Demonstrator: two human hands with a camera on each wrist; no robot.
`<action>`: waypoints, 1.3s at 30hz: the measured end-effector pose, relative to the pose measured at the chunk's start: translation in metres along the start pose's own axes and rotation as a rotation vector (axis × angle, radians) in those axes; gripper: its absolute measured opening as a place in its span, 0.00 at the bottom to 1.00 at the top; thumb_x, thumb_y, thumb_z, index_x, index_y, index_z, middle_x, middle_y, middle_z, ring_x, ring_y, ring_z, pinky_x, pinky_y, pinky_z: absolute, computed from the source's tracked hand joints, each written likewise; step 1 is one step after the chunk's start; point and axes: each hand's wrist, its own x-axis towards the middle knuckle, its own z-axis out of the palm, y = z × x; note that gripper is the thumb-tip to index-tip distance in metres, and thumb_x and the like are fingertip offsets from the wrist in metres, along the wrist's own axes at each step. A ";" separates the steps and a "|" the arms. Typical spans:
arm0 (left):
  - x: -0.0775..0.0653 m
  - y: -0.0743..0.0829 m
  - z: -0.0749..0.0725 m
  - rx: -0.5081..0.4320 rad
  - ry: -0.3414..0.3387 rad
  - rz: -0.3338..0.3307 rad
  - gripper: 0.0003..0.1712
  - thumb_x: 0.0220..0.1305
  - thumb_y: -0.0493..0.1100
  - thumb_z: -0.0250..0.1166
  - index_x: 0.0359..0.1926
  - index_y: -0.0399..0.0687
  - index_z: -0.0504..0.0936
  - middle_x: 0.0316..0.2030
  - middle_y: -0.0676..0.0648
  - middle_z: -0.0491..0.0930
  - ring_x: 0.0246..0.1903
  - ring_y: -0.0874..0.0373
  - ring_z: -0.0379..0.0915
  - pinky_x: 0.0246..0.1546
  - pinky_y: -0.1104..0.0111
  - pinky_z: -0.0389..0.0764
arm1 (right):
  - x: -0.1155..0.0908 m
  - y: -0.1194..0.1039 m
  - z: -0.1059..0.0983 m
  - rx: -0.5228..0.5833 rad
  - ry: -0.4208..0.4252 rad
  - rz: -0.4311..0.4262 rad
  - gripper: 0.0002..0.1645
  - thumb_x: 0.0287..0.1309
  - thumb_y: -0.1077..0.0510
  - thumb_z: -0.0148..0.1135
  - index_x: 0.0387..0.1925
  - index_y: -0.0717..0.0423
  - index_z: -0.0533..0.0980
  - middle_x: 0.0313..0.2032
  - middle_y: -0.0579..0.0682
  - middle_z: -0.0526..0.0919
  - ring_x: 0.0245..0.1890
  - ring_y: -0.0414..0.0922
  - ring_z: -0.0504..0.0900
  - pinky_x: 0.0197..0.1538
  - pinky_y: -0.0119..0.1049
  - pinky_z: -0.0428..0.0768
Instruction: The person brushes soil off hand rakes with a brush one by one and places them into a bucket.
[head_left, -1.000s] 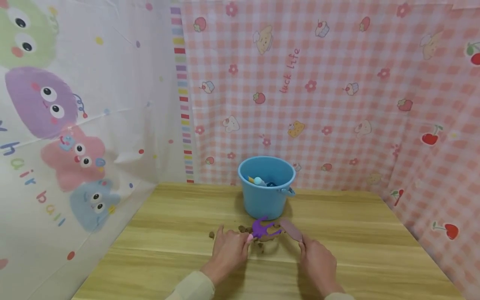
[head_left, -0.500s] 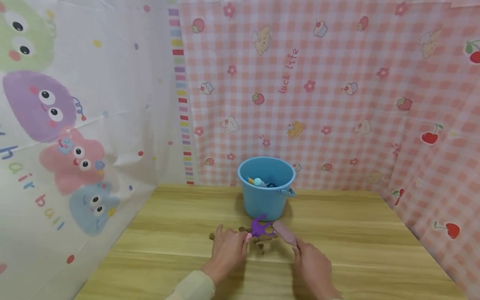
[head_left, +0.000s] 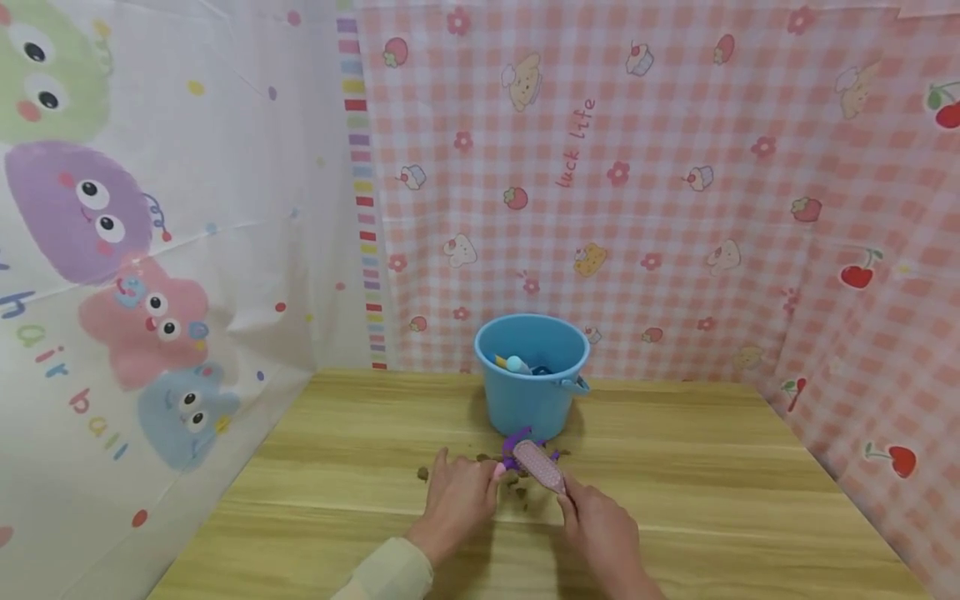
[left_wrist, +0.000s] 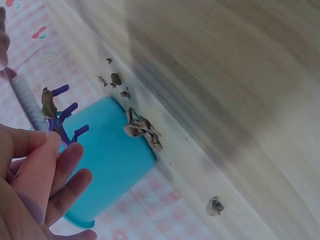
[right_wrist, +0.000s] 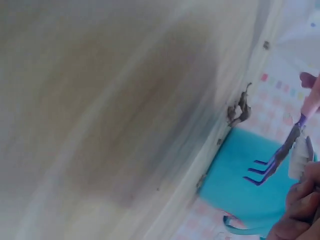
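Note:
My left hand (head_left: pixel 459 497) grips the pink handle (left_wrist: pixel 36 175) of a small purple hand rake (left_wrist: pixel 59 127), its prongs held up off the table. A brown, mud-like lump (left_wrist: pixel 48 103) clings to the rake's head. In my right hand (head_left: pixel 603 531) is a mauve brush (head_left: pixel 538 466) with pale bristles. The brush overlaps the rake's head in the head view, and in the right wrist view its bristles (right_wrist: pixel 299 156) come right up to the rake's muddy side. Several brown clumps (left_wrist: pixel 142 131) lie on the wooden table below.
Just behind the rake stands a light blue bucket (head_left: pixel 527 408) with a few items inside, among them a pale blue round-ended one (head_left: pixel 514 363). One stray brown bit (head_left: pixel 423 473) lies left of my left hand. Patterned cloths (head_left: pixel 645 217) hang behind and at both sides.
My right hand has moved left with the brush, from beside the rake's prongs to across its head. My left hand and the rake stay nearly in place.

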 end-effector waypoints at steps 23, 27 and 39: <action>0.000 0.003 0.000 0.063 -0.017 0.018 0.11 0.66 0.49 0.64 0.30 0.49 0.85 0.19 0.50 0.81 0.26 0.52 0.81 0.57 0.41 0.69 | 0.003 0.007 0.001 0.008 0.095 -0.005 0.17 0.62 0.57 0.65 0.52 0.57 0.82 0.32 0.57 0.85 0.27 0.59 0.84 0.23 0.53 0.76; 0.001 0.004 -0.001 0.066 -0.029 0.013 0.13 0.67 0.50 0.62 0.29 0.50 0.85 0.21 0.50 0.83 0.27 0.51 0.81 0.57 0.41 0.69 | 0.003 -0.002 0.005 -0.025 0.059 -0.018 0.16 0.61 0.57 0.65 0.50 0.55 0.82 0.27 0.53 0.82 0.23 0.56 0.82 0.21 0.50 0.75; -0.009 -0.006 0.002 0.014 -0.047 -0.054 0.19 0.71 0.50 0.58 0.23 0.51 0.82 0.18 0.50 0.80 0.27 0.51 0.81 0.59 0.40 0.66 | 0.006 0.015 -0.005 -0.101 -0.006 0.093 0.16 0.64 0.58 0.61 0.51 0.58 0.80 0.33 0.59 0.84 0.29 0.62 0.83 0.24 0.56 0.77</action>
